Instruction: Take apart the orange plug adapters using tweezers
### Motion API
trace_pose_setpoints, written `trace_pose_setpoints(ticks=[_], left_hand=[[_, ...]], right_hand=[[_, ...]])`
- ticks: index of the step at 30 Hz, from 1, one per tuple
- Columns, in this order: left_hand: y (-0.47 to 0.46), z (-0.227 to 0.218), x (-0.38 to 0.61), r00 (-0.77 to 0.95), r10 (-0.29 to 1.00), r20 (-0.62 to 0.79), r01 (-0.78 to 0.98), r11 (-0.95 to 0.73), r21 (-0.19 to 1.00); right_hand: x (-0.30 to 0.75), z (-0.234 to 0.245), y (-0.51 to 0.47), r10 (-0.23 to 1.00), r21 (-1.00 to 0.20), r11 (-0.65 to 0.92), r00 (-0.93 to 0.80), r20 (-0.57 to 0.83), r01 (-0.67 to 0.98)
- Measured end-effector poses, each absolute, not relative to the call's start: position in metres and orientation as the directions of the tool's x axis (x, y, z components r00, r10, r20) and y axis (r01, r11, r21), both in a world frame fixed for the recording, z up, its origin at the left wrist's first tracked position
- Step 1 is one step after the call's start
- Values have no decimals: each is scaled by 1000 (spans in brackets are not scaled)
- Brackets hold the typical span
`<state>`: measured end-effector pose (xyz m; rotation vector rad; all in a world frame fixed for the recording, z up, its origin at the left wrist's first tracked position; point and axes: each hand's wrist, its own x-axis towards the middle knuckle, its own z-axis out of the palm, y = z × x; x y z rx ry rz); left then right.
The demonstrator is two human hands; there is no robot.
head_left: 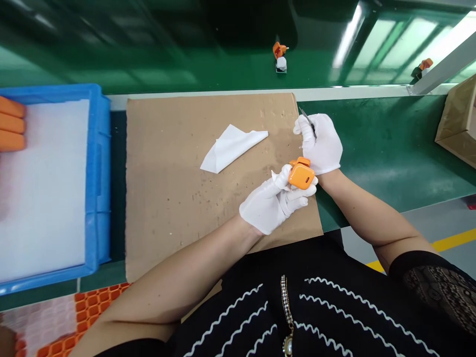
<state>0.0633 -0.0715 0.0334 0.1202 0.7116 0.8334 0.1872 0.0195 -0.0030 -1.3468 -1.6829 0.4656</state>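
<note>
Gloved in white, my left hand point(273, 201) is closed around a small glossy orange plastic case point(302, 176) with rounded corners and a dark slot on its face. A second orange piece shows just behind the case, partly hidden. My right hand point(323, 144), also in a white glove, is closed on a thin, pointed metal tool point(308, 120), which looks like a small blade; its lower part is hidden in the fingers. A folded white cloth point(232, 148) lies on the cardboard sheet point(167, 198), left of both hands.
At the left stands a blue bin point(97, 198) with a white sheet and several orange pieces point(11, 124) inside. Beyond a pale ledge runs a shiny green surface point(230, 74) carrying small orange and white items point(280, 54). A cardboard box point(459, 119) and a grey post point(446, 64) stand right.
</note>
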Motion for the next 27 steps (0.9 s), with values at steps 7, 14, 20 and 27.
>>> trace_pose_setpoints(ticks=[7, 14, 20, 27], left_hand=[[-71, 31, 60, 433, 721, -541, -643, 668, 376], [-69, 18, 60, 311, 791, -527, -675, 574, 464], [-77, 3, 71, 207, 850, -484, -556, 509, 657], [-74, 13, 65, 343, 802, -488, -533, 594, 602]], right_hand=[[189, -6, 23, 918, -763, 335, -9, 396, 553], [195, 20, 8, 837, -825, 462, 147, 527, 327], [185, 22, -21, 785, -675, 590, -121, 607, 442], [206, 15, 20, 842, -730, 356, 139, 521, 583]])
